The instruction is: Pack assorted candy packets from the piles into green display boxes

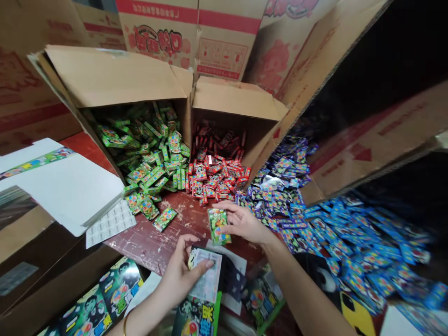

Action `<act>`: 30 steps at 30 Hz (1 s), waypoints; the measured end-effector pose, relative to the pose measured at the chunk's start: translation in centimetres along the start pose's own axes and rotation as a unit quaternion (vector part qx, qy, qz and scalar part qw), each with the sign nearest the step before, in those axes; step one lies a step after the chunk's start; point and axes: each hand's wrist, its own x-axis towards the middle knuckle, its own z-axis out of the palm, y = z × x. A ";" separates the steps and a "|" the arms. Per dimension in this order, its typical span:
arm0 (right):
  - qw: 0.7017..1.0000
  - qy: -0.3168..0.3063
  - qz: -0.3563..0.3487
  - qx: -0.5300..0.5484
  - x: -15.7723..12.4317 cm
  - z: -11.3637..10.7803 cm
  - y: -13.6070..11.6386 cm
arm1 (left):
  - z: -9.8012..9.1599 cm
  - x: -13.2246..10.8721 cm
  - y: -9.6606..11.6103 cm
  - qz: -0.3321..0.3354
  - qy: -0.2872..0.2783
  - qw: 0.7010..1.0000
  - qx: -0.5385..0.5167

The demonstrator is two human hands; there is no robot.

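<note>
My right hand (247, 224) pinches a small green candy box (217, 227) between thumb and fingers, held upright above the table. Lower and to the left, my left hand (184, 270) is closed on a pale printed card (206, 275), its thumb pressed across the front. Just beneath that card is a dark, colourful printed display box (196, 319); how the two join is hidden. One loose green candy box (164, 219) lies on the dark red table (150, 245), left of the hands.
Green candy boxes (154, 172) and red candy boxes (215, 179) spill from tipped cartons. Purple packets (280, 186) and blue packets (364, 242) are heaped at right. White sheets (80, 196), a sticker sheet (110, 224) and printed display boxes (101, 298) sit at left.
</note>
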 end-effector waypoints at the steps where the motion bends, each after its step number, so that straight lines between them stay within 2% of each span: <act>1: 1.000 -0.013 0.009 -0.012 -0.3 0.1 -0.9 | 0.4 -0.1 0.1 -0.004 -0.008 1.000 0.001; 4: 0.995 -0.045 0.029 -0.080 -0.7 0.6 -2.4 | 1.3 -0.2 0.2 -0.015 -0.027 0.999 -0.009; 7: 0.981 -0.081 0.021 -0.174 -1.1 1.2 -2.5 | 1.8 -0.3 0.1 -0.034 -0.061 0.997 -0.037; 9: 0.974 -0.049 -0.001 -0.221 -1.9 1.8 -1.9 | 1.8 -0.2 0.3 -0.041 -0.067 0.995 -0.054; 11: 0.973 0.021 -0.009 -0.231 -3.0 2.3 -0.9 | 1.5 -0.1 0.6 -0.035 -0.057 0.996 -0.066; 15: 0.980 0.129 -0.009 -0.153 -5.5 3.3 1.1 | 0.7 -0.2 0.8 -0.017 -0.065 0.996 -0.058; 19: 0.985 0.145 0.002 -0.089 -7.0 4.6 2.4 | 0.2 -0.6 0.5 -0.021 -0.056 0.998 -0.028; 22: 0.987 0.156 0.038 -0.014 -7.6 5.9 3.3 | 0.1 -0.6 0.4 0.001 -0.050 0.998 0.030; 26: 0.972 0.212 0.088 0.057 -8.2 7.5 4.4 | -0.2 -0.6 0.1 0.029 -0.053 0.995 0.085; 30: 0.955 0.286 0.043 0.070 -8.5 8.6 4.6 | 0.0 -1.6 -0.4 0.020 -0.024 0.999 0.026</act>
